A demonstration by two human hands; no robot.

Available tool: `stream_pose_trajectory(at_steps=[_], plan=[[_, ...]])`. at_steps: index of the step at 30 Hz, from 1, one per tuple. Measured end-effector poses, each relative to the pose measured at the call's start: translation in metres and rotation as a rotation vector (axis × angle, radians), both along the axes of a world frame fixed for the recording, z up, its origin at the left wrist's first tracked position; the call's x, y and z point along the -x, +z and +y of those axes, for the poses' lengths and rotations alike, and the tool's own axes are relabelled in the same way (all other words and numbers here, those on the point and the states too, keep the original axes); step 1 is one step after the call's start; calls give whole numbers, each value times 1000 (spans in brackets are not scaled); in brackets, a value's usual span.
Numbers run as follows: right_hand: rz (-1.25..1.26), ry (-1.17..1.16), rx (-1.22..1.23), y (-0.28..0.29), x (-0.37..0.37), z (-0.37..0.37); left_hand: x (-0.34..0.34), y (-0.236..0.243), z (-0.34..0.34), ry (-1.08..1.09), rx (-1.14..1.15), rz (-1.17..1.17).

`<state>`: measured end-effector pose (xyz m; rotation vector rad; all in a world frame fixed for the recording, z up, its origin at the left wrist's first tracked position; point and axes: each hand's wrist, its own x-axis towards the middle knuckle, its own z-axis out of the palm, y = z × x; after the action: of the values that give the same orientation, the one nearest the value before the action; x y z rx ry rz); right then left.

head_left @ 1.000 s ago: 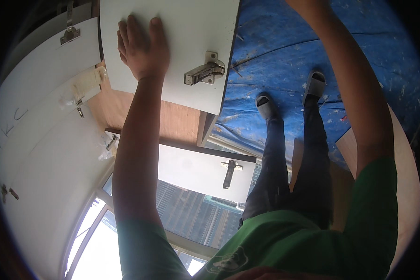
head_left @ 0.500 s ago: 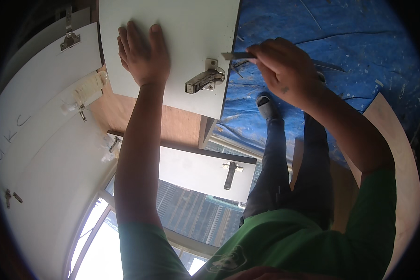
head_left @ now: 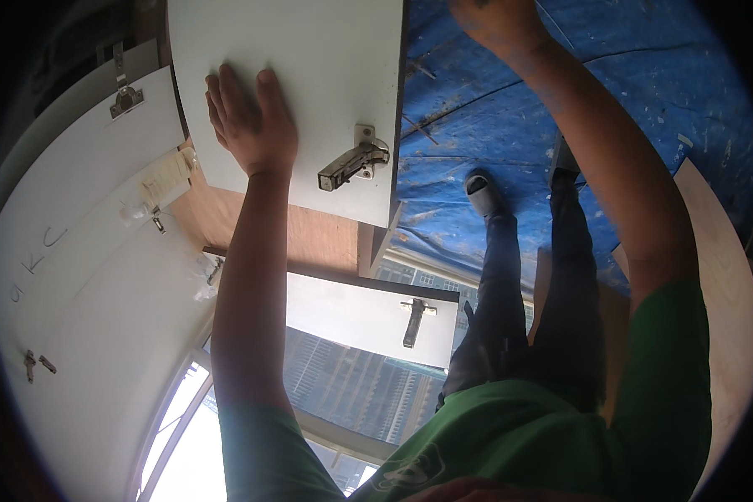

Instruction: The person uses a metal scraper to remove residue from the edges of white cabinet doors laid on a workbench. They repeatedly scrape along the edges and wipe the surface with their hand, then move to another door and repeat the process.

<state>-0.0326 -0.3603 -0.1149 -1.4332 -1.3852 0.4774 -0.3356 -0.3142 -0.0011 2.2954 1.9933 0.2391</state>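
Observation:
My left hand (head_left: 255, 125) lies flat on a white cabinet door panel (head_left: 326, 67), fingers spread, holding nothing. A metal concealed hinge (head_left: 360, 163) is fixed near the panel's right edge, its arm pointing toward the lower left. Beyond that edge, my right hand (head_left: 498, 25) reaches up over the blue sheet and is cut off by the top of the picture. Its fingers are out of sight, so whether it holds anything cannot be seen.
Below the door panel is another white panel with a hinge (head_left: 414, 320). Large white boards (head_left: 92, 276) with hinges stand at left. A blue sheet (head_left: 644, 92) covers the floor, with thin strips on it. A curved plywood piece (head_left: 719, 251) lies at right; windows (head_left: 343, 376) are below.
My right hand, which held a thin, flat, dark tool at the panel's edge, has moved up toward the top border. The tool is out of view. My left hand still presses the panel.

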Motion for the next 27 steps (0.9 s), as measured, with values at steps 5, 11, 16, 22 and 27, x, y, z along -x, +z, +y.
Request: stream_pose_trajectory(at_steps=[5,11,16,22,27], plan=[[-52,169,-46,35,47,-86,-5,-4,2,6,15,-9],[406,-73,156,53,-5,3,0,-2,1,-9,3,-3],[137,-139,58,31,-24,39,-2,-4,4,-20,-7,-7],[-30,173,-59,20,57,-91,0,-7,2,-21,-2,-16],[162,112,131,29,45,-95,-2,-2,1,-45,-1,-20]])
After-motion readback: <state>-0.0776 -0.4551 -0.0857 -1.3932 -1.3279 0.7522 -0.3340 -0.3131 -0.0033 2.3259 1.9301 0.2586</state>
